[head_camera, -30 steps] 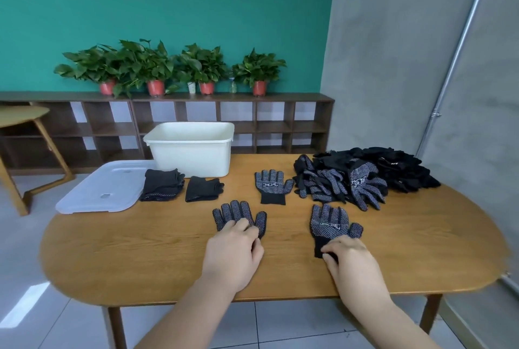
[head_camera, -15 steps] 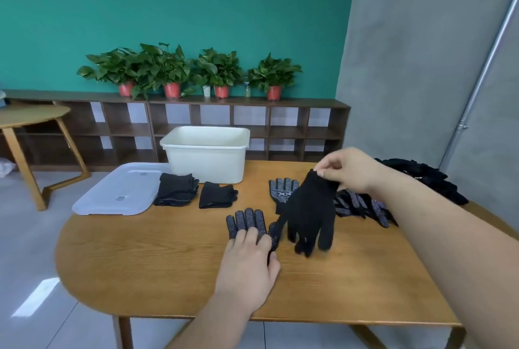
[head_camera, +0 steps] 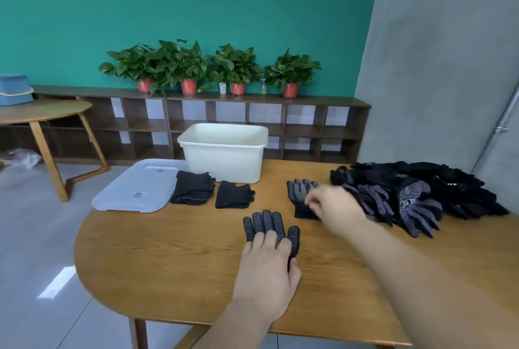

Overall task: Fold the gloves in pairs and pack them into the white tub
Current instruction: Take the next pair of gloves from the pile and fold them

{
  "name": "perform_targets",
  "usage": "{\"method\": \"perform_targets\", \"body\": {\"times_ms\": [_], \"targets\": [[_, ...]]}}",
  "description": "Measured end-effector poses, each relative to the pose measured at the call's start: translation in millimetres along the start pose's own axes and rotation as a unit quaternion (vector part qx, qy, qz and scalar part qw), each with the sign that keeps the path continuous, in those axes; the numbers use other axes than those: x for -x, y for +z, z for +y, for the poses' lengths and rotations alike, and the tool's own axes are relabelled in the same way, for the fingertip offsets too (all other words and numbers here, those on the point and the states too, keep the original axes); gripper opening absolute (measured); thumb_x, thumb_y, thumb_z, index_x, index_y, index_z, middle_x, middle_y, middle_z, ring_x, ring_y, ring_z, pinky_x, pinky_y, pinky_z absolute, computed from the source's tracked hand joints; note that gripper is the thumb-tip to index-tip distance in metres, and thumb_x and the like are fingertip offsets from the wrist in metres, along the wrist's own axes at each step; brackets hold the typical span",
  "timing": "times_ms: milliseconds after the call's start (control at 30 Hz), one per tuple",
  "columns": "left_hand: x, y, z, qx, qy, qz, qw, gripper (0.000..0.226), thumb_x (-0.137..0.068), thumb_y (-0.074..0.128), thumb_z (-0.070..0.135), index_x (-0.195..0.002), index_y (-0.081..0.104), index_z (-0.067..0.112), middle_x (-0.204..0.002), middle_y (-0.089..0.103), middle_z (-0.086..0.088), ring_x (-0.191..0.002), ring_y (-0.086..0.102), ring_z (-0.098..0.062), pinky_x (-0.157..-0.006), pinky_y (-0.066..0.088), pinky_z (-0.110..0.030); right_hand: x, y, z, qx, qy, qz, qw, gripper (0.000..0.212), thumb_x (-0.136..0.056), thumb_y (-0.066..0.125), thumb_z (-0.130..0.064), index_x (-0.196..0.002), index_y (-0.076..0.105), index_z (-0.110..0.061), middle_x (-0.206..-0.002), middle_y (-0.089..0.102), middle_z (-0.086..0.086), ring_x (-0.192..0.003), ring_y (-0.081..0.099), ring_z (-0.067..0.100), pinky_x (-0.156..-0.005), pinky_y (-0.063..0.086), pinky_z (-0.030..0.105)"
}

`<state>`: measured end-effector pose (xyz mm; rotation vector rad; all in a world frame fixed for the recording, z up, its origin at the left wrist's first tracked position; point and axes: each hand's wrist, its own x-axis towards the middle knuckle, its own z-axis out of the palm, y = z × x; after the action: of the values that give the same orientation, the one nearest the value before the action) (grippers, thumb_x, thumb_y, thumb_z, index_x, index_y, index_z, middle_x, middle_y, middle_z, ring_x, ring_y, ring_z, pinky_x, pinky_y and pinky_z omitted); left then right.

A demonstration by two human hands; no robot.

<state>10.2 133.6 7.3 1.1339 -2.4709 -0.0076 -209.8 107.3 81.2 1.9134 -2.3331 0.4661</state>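
1. The near glove (head_camera: 266,222) lies dotted side up on the tabletop (head_camera: 168,250). Its long axis runs near to far, with the fingertips pointing away and the cuff hidden under the left hand (head_camera: 266,267).
2. The left hand lies flat on that glove with straight fingers, pressing it down rather than gripping it.
3. The far glove (head_camera: 299,191) lies just beyond it and a little to the right. It also points away, so the two lie roughly parallel, apart and not touching.
4. The right hand (head_camera: 334,205) is over the cuff end of the far glove and is plainly the nearer hand to it. Motion blur hides its fingers, so I cannot tell whether it is pinching the glove or is loose above it.
5. My judgement is that pairing turns on bringing the far glove near and left onto the pinned one, fingers aligned.
6. The loose pile (head_camera: 415,202) of unsorted gloves sits to the right of the right hand.
7. The white tub (head_camera: 224,160) stands at the far edge, left of the far glove, and its inside cannot be seen. Two folded bundles (head_camera: 193,187) lie just in front of it, beside the clear lid (head_camera: 134,183).
8. One glove in the pile carries a pale printed mark (head_camera: 408,202) and the lid has a small sticker (head_camera: 137,195). Neither can be read, and no brand is legible anywhere.
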Motion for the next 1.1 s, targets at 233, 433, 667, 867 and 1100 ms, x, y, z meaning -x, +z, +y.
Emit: {"method": "perform_targets", "body": {"times_ms": [233,433,667,867,1100], "targets": [[-2,4,-1,0.004,0.005,0.019,1.0,0.037,-0.099,0.029,0.046,-0.111,0.059,0.027,-0.112,0.05,0.005,-0.107,0.044,-0.02,-0.096,0.045,-0.039,24,69,0,0.017,-0.008,-0.045,0.999,0.047,-0.107,0.039,-0.026,-0.153,0.047,-0.023,-0.158,0.042,-0.007,-0.145,0.041,0.021,-0.121,0.032,0.036],[-1,2,-1,0.003,0.0,0.005,1.0,0.035,-0.1,0.027,0.046,-0.114,0.055,0.03,-0.113,0.045,0.008,-0.11,0.041,-0.018,-0.099,0.042,-0.038,24,58,13,0.054,-0.004,-0.057,0.997,0.054,-0.109,0.031,-0.037,-0.163,0.031,-0.03,-0.175,0.012,-0.008,-0.161,-0.001,0.019,-0.131,0.006,0.042],[-1,1,-2,-0.002,-0.006,-0.003,1.0,0.032,-0.102,0.028,0.047,-0.115,0.053,0.031,-0.114,0.044,0.008,-0.111,0.04,-0.016,-0.1,0.04,-0.036,32,44,62,0.111,0.233,0.039,0.965,0.063,-0.107,0.027,-0.056,-0.163,0.024,-0.028,-0.173,-0.003,0.019,-0.16,-0.003,0.038,-0.128,0.011,0.051],[-1,1,-1,-0.005,-0.007,-0.002,1.0,0.032,-0.103,0.029,0.046,-0.117,0.054,0.031,-0.115,0.044,0.009,-0.111,0.039,-0.015,-0.1,0.039,-0.034,56,36,101,0.049,0.242,0.001,0.969,0.066,-0.107,0.029,-0.058,-0.165,0.024,-0.025,-0.173,0.016,0.005,-0.159,0.012,0.028,-0.127,0.02,0.051],[0,1,0,-0.012,-0.003,0.001,1.0,0.033,-0.104,0.028,0.047,-0.117,0.054,0.031,-0.115,0.044,0.009,-0.112,0.039,-0.015,-0.099,0.039,-0.033,67,32,131,0.035,0.289,0.064,0.954,0.069,-0.104,0.036,-0.062,-0.164,0.023,-0.029,-0.174,-0.005,0.01,-0.158,0.002,0.033,-0.124,0.022,0.053]]}}
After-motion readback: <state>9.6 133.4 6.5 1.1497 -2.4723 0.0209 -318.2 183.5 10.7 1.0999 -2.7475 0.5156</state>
